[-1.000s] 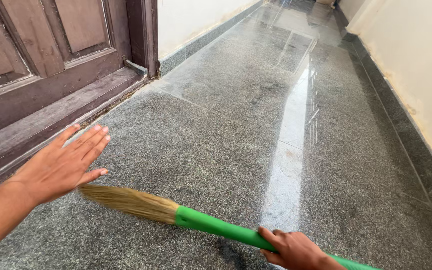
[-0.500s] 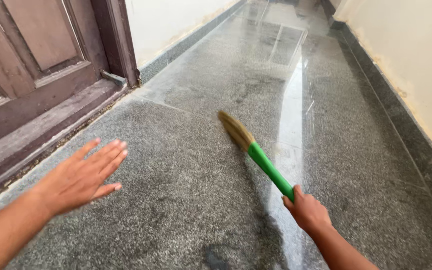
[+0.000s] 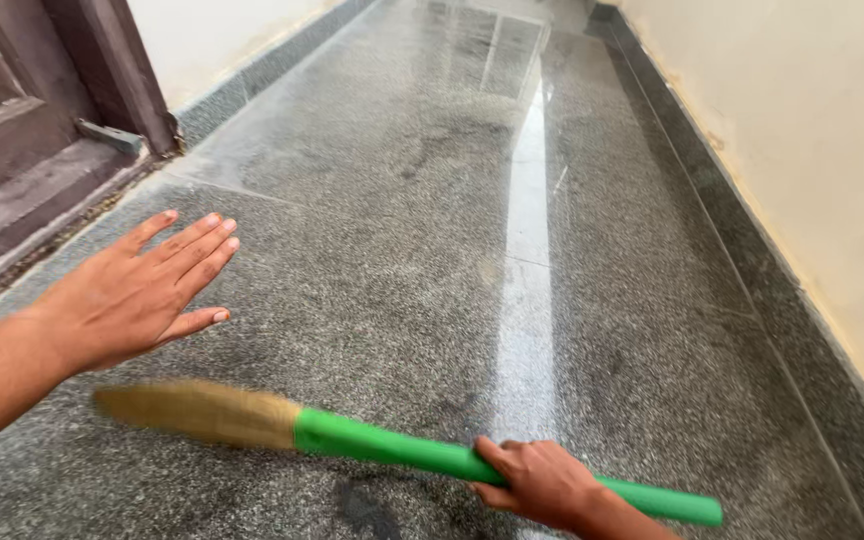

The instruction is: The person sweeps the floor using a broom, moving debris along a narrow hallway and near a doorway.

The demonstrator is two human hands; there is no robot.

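Low over the grey speckled granite floor, a broom lies nearly level across the bottom of the head view; its straw-coloured bristle head is blurred and points to the person's left, while the green handle runs back to the right and ends just past the wrist. On that handle the right hand is wrapped, its grip pressed together around the tube about midway along the green part; the knuckles face up and the thumb side faces the bristles. Above the bristles the left hand hangs flat with its grip spread, fingers together and extended, palm down, holding nothing and apart from the broom.

Judged from its look, the broom should be light, with a stiff, smooth plastic handle that could slide in a loose palm; the bristles look soft and springy, poor to hold. The green tube looks the sound place to take it.

Beyond the left hand a dark wooden door and its raised threshold stand at the corridor's edge; a cream wall with a dark skirting runs along the right; a bright streak of reflected light crosses the polished stone.
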